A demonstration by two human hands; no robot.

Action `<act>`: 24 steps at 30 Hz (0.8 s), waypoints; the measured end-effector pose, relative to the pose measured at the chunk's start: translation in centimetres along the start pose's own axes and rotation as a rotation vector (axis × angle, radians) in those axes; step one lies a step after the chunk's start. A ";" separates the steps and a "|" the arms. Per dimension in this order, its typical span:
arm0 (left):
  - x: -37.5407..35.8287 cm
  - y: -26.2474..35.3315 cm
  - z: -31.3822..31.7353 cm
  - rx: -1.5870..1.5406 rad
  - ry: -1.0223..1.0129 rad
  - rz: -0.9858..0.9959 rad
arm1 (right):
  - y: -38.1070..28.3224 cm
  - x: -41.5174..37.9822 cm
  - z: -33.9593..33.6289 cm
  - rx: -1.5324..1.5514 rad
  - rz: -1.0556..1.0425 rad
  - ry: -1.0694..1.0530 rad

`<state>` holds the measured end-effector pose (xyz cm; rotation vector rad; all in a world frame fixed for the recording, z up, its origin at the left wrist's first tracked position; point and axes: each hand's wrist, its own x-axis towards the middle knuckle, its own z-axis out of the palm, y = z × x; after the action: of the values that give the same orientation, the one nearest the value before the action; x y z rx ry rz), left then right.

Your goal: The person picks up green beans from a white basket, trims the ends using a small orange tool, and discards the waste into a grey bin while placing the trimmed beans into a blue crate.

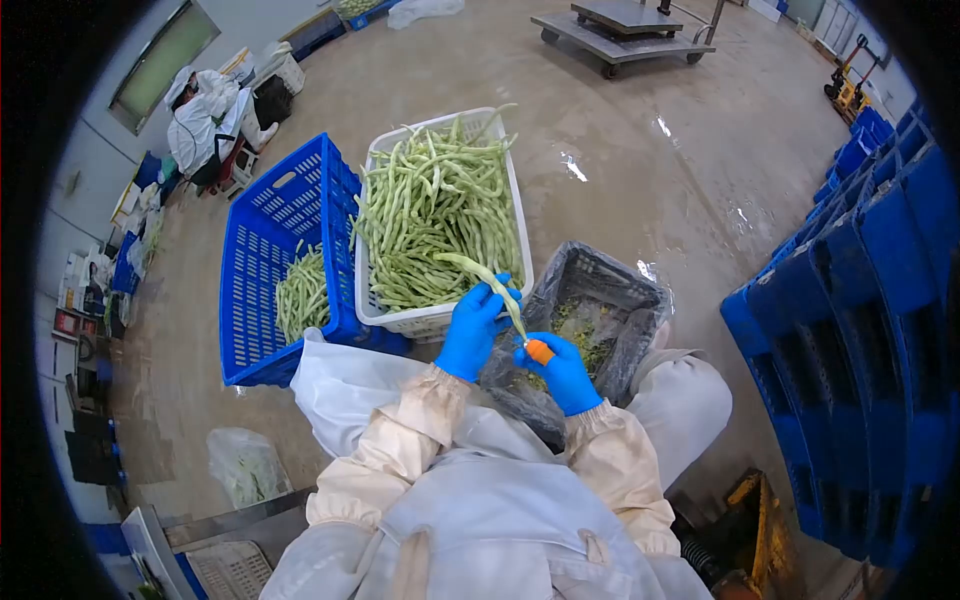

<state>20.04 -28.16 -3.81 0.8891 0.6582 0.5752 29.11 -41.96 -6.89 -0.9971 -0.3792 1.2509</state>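
Note:
A long pale green bean (465, 263) slants across my two blue-gloved hands. My left hand (474, 330) is closed around its middle, in front of the white crate. Lower and to the right, my right hand (563, 374) pinches the bean's near end. A small orange cover (540, 351) sits at the tip of my right thumb. Below my hands stands a dark bin (640, 290) lined with clear plastic, with green scraps (585, 335) inside. The white crate (523, 235) just beyond is heaped with long green beans (435, 205).
A blue crate (255, 280) with some beans (303, 295) stands left of the white one. Blue pallets (840, 330) are stacked at the right. A plastic bag (245, 465) lies at the left. A wheeled platform (630, 42) stands ahead; another person (210, 115) sits far left.

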 end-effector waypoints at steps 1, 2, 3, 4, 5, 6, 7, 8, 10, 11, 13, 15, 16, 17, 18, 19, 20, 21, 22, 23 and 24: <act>-0.1 -0.1 0.0 -0.007 -0.013 0.000 | 0.0 0.0 0.1 -0.013 0.009 0.003; -0.1 -0.2 0.0 -0.013 -0.025 0.001 | 0.0 0.0 0.1 -0.027 0.018 0.007; -0.3 0.0 0.1 -0.014 -0.025 0.000 | 0.2 0.1 0.1 -0.027 0.018 0.007; -0.5 0.2 0.4 0.003 -0.022 -0.008 | 0.7 0.3 0.0 -0.052 0.004 0.058; -0.7 0.3 0.6 0.019 -0.017 -0.016 | 1.3 0.5 -0.1 -0.077 -0.009 0.108; -0.7 0.2 0.6 0.018 -0.015 -0.016 | 2.0 0.7 -0.1 -0.078 -0.007 0.107; -0.7 0.1 0.5 0.148 -0.024 0.031 | 2.9 0.9 -0.1 -0.226 -0.084 0.126; -0.5 -0.1 0.5 0.277 -0.034 0.076 | 3.8 1.0 -0.1 -0.375 -0.161 0.144; 0.2 -1.6 0.1 0.489 -0.065 0.151 | 4.8 0.5 1.3 -0.640 -0.266 0.177; 0.6 -2.5 -0.2 0.704 -0.099 0.228 | 5.0 0.3 1.7 -0.902 -0.376 0.207; 0.7 -2.7 -0.5 0.722 -0.110 0.302 | 4.5 0.2 1.4 -0.949 -0.388 0.177; 1.0 -1.3 -2.5 0.920 -0.256 0.294 | 3.5 0.6 -0.1 -0.722 -0.448 0.358; 0.7 -0.6 -3.7 0.917 -0.247 0.293 | 2.7 1.1 -1.7 -0.566 -0.480 0.443; 0.2 0.5 -5.1 1.016 -0.219 0.305 | 1.7 1.3 -3.7 -0.405 -0.511 0.526; -0.1 1.7 -6.8 1.117 -0.193 0.317 | 0.8 1.2 -5.3 -0.359 -0.488 0.644; -0.3 2.6 -9.7 1.238 -0.136 0.466 | 0.1 1.1 -6.5 -0.310 -0.465 0.766; -0.6 4.2 -12.6 1.294 -0.030 0.455 | -0.1 1.1 -7.1 -0.308 -0.463 0.765; -1.1 6.6 -15.3 1.343 0.093 0.405 | -0.1 1.0 -7.5 -0.223 -0.459 0.818; -1.4 9.1 -18.0 1.411 0.135 0.534 | 0.0 0.9 -7.8 -0.139 -0.451 0.869; -1.1 10.9 -21.4 1.259 0.315 0.345 | 0.5 1.0 -8.3 -0.138 -0.445 0.864; -1.4 13.5 -24.2 1.479 0.425 0.396 | 1.3 1.1 -8.9 -0.428 -0.295 0.812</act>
<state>-0.87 -9.86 -3.27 2.3499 1.3398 0.5856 35.15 -44.70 -13.05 -1.6483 -0.1398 0.4287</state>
